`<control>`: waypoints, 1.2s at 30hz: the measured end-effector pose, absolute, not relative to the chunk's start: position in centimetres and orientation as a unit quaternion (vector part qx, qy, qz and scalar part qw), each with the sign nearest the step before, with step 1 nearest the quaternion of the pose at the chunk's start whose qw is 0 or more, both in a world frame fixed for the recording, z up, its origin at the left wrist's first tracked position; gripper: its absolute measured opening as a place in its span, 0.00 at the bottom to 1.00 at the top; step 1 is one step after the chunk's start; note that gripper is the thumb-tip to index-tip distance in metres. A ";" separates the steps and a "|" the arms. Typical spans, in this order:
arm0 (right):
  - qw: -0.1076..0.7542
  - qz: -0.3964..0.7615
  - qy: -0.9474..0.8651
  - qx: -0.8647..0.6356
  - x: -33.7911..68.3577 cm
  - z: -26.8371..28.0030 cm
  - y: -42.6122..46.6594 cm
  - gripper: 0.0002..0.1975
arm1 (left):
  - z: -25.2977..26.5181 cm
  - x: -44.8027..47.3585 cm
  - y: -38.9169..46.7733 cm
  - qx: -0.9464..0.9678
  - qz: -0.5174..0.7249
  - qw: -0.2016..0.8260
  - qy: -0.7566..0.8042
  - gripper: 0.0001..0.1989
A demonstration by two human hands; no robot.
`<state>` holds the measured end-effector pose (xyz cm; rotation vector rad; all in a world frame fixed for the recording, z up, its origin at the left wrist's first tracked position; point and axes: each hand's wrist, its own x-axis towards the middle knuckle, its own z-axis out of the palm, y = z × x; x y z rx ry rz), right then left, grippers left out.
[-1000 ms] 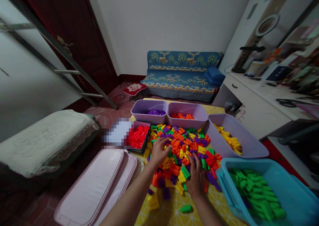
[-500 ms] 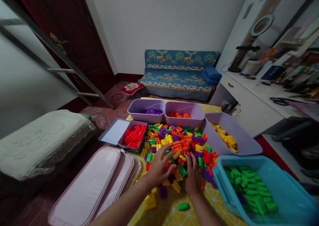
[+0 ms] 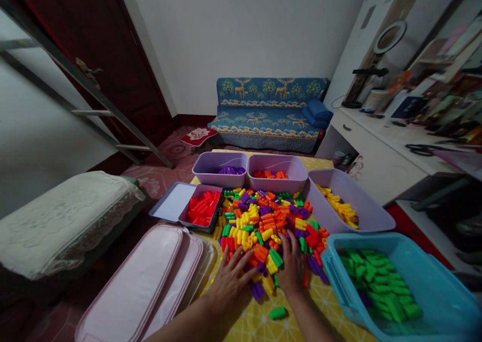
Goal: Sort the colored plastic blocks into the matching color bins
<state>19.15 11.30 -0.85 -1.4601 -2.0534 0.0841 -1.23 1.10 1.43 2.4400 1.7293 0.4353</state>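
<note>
A mixed heap of plastic toy pieces (image 3: 269,220) in red, orange, yellow, green and purple covers the middle of the table. My left hand (image 3: 233,279) lies over the heap's near left edge, fingers spread and touching pieces, holding nothing I can see. On the near right side, my right hand (image 3: 291,264) rests against the pieces with its fingers stretched forward and apart. Between the two hands are green pieces (image 3: 276,257) and yellow and purple ones. One loose green piece (image 3: 277,313) lies nearer me on the yellow tablecloth (image 3: 263,327).
Around the heap stand a purple-piece tub (image 3: 199,167), an orange-piece tub (image 3: 276,183), a yellow-piece tub (image 3: 371,216), a blue tub (image 3: 444,292) of green pieces and a box (image 3: 184,216) of red ones. Pink lids (image 3: 131,281) lie at left.
My left hand has drawn back toward me and flattened, uncovering yellow and red pieces at the heap's left middle. My right hand has hardly moved.
</note>
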 end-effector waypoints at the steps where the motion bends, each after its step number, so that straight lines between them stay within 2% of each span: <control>1: 0.306 0.029 -0.775 -0.552 19.2 -1.0 11.3 0.26 | 1.0 -0.8 2.1 0.801 0.150 0.056 0.578 0.27; 5: 0.312 0.009 -0.767 -0.561 19.2 -1.9 11.5 0.25 | 1.6 -0.1 6.4 0.796 0.172 0.049 0.579 0.31; 7: 0.310 -0.001 -0.767 -0.562 19.3 -2.3 11.5 0.27 | 2.8 0.1 8.7 0.795 0.187 0.054 0.575 0.37; 11: 0.298 -0.017 -0.770 -0.564 19.3 -2.4 11.3 0.30 | 5.0 0.8 13.4 0.818 0.174 0.086 0.541 0.39; 15: 0.274 -0.022 -0.766 -0.582 19.1 -2.0 11.2 0.26 | 6.2 1.7 18.1 0.836 0.160 0.105 0.514 0.37; 19: 0.275 -0.038 -0.759 -0.589 18.9 -2.0 11.4 0.19 | 7.3 2.0 20.6 0.799 0.238 0.123 0.538 0.34; 23: 0.288 -0.023 -0.764 -0.577 18.8 -1.7 11.6 0.19 | 7.7 0.1 18.0 0.748 0.308 0.112 0.577 0.27; 25: 0.294 -0.012 -0.766 -0.572 18.8 -1.3 11.6 0.19 | 7.3 -1.5 14.9 0.720 0.333 0.098 0.601 0.21; 27: 0.298 -0.005 -0.766 -0.569 18.7 -0.9 11.6 0.19 | 6.4 -3.1 11.2 0.708 0.332 0.089 0.617 0.20; 29: 0.301 -0.001 -0.766 -0.569 18.7 -0.6 11.5 0.20 | 5.2 -4.2 7.3 0.701 0.320 0.079 0.633 0.23; 34: 0.303 -0.002 -0.764 -0.570 18.7 -0.8 11.5 0.19 | 1.4 -3.2 0.7 0.706 0.298 0.098 0.635 0.43; 36: 0.304 0.000 -0.764 -0.570 18.7 -0.9 11.5 0.20 | 0.1 -1.7 0.3 0.682 0.321 0.092 0.651 0.43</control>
